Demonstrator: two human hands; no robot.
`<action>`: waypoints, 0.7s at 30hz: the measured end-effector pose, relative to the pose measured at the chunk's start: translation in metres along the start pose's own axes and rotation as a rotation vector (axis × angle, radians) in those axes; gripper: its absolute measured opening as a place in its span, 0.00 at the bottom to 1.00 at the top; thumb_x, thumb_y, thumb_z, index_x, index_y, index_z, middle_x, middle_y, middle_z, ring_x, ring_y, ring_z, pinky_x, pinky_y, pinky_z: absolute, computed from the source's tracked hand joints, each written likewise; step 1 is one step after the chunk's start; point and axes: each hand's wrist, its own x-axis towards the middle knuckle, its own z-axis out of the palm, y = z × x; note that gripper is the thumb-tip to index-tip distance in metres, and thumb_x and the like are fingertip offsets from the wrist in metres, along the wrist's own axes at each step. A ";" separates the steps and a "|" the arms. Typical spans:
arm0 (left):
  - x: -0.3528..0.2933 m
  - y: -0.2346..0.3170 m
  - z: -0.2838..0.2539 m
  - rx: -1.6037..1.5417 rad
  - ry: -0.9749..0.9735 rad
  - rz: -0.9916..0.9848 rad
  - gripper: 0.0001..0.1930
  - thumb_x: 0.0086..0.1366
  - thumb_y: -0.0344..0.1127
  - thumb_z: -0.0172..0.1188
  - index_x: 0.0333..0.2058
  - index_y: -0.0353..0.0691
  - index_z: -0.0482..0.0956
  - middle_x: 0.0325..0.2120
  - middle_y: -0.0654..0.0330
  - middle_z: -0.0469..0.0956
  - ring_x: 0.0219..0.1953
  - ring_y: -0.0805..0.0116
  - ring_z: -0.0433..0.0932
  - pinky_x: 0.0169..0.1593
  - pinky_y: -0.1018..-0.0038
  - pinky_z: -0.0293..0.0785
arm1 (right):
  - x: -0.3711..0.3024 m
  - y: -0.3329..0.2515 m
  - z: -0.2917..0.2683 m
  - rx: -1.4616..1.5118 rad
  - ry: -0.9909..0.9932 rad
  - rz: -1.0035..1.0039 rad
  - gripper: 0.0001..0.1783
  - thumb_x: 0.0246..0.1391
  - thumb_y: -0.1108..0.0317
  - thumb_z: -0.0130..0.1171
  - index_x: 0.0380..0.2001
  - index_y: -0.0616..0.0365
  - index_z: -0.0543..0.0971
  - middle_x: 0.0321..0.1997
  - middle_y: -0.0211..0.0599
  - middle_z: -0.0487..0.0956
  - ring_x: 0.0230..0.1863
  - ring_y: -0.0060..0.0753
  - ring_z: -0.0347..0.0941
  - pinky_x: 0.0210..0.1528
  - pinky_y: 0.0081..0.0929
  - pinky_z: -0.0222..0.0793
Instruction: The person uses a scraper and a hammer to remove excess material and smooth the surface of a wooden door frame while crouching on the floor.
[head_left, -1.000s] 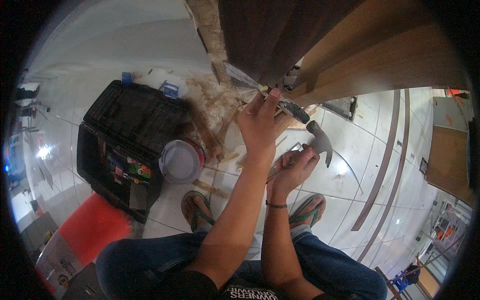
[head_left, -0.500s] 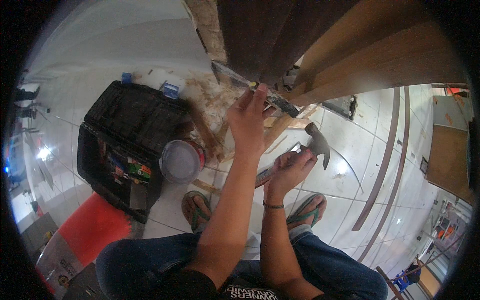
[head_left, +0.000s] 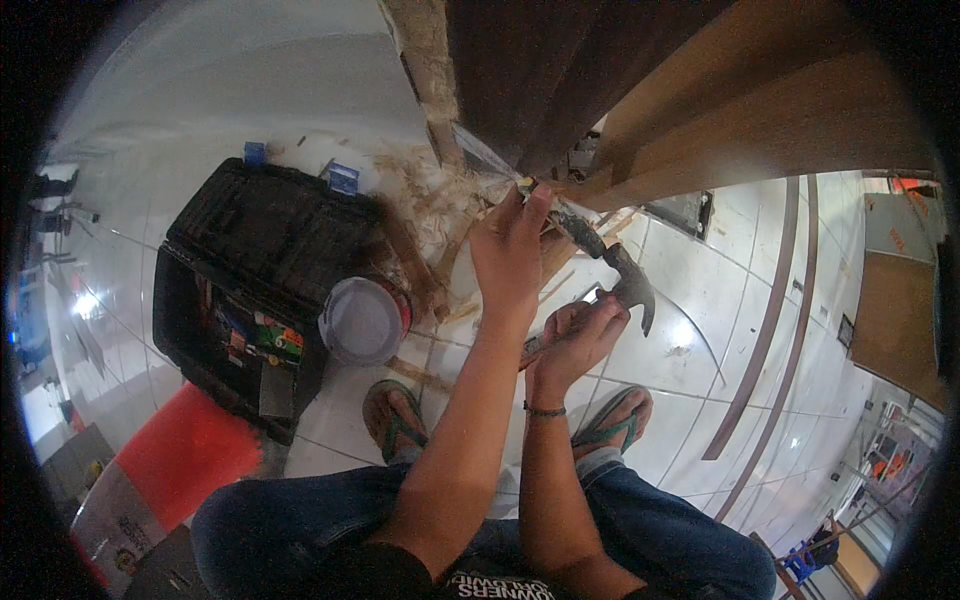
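My left hand (head_left: 508, 250) is closed around a chisel (head_left: 578, 232) whose dark, worn handle slants down to the right. Its upper end points at the base of the brown wooden panel (head_left: 530, 80), and the tip is hard to make out. My right hand (head_left: 578, 335) grips a claw hammer (head_left: 630, 283) high on the shaft, close to the head. The hammer's face is at the butt of the chisel, seemingly touching it. Beside the panel runs a rough, chipped wooden edge (head_left: 425, 65).
Wood shavings (head_left: 425, 190) and strips litter the tiled floor. To the left stand an open black toolbox (head_left: 240, 290) and a white bucket (head_left: 362, 322). Two long brown strips (head_left: 775, 320) lie at the right. My sandalled feet (head_left: 395, 415) flank the work.
The chisel and my left hand have shifted slightly right. The hammer head, earlier a little apart from the chisel's butt, is now up against it.
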 end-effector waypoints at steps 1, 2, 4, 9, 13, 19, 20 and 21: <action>0.000 -0.001 0.002 -0.055 0.003 -0.011 0.14 0.63 0.40 0.61 0.39 0.33 0.78 0.32 0.63 0.78 0.31 0.76 0.76 0.34 0.77 0.76 | 0.000 0.002 -0.001 -0.003 0.003 0.000 0.17 0.66 0.51 0.39 0.41 0.54 0.63 0.19 0.26 0.63 0.14 0.16 0.55 0.12 0.16 0.48; 0.000 0.001 0.004 -0.111 0.006 -0.018 0.14 0.63 0.40 0.61 0.38 0.34 0.78 0.31 0.64 0.78 0.31 0.76 0.76 0.34 0.77 0.76 | 0.000 0.004 -0.002 -0.012 0.004 -0.015 0.17 0.66 0.51 0.40 0.41 0.54 0.63 0.19 0.26 0.63 0.14 0.16 0.55 0.12 0.16 0.48; 0.000 0.001 0.005 -0.124 -0.003 -0.020 0.14 0.63 0.40 0.61 0.38 0.34 0.78 0.31 0.63 0.78 0.31 0.76 0.76 0.34 0.77 0.76 | 0.000 0.006 -0.004 -0.020 0.006 -0.031 0.17 0.66 0.51 0.40 0.41 0.54 0.63 0.19 0.26 0.63 0.14 0.16 0.55 0.12 0.16 0.48; -0.001 0.012 0.006 -0.139 0.033 -0.051 0.13 0.65 0.39 0.58 0.38 0.33 0.79 0.29 0.64 0.77 0.30 0.79 0.74 0.33 0.80 0.74 | -0.011 0.007 -0.002 -0.054 0.049 -0.028 0.16 0.66 0.52 0.39 0.40 0.54 0.63 0.17 0.25 0.62 0.14 0.16 0.55 0.13 0.16 0.49; 0.001 0.012 0.000 -0.100 0.015 -0.054 0.12 0.65 0.38 0.58 0.37 0.32 0.79 0.29 0.64 0.78 0.30 0.78 0.76 0.34 0.79 0.75 | -0.013 0.002 -0.005 -0.021 0.119 -0.016 0.16 0.66 0.55 0.42 0.40 0.59 0.64 0.16 0.27 0.64 0.13 0.16 0.57 0.14 0.16 0.51; 0.004 0.012 0.002 -0.192 0.023 -0.029 0.11 0.64 0.36 0.59 0.36 0.32 0.79 0.29 0.63 0.78 0.29 0.77 0.76 0.32 0.80 0.75 | -0.008 -0.001 -0.004 0.069 0.091 0.010 0.14 0.66 0.55 0.42 0.40 0.56 0.64 0.17 0.26 0.63 0.14 0.15 0.56 0.14 0.15 0.51; 0.005 0.013 0.002 -0.192 0.041 0.005 0.11 0.64 0.35 0.59 0.36 0.32 0.79 0.29 0.63 0.78 0.29 0.77 0.76 0.32 0.80 0.75 | -0.004 -0.003 -0.004 0.035 -0.014 0.033 0.14 0.66 0.55 0.41 0.39 0.56 0.64 0.16 0.25 0.63 0.14 0.14 0.56 0.13 0.14 0.50; 0.005 0.014 0.000 -0.192 0.041 0.004 0.11 0.64 0.35 0.59 0.36 0.32 0.79 0.29 0.63 0.78 0.29 0.77 0.76 0.32 0.80 0.75 | -0.003 -0.004 -0.005 0.000 -0.119 0.057 0.14 0.66 0.55 0.41 0.39 0.55 0.63 0.16 0.25 0.62 0.13 0.14 0.55 0.13 0.14 0.50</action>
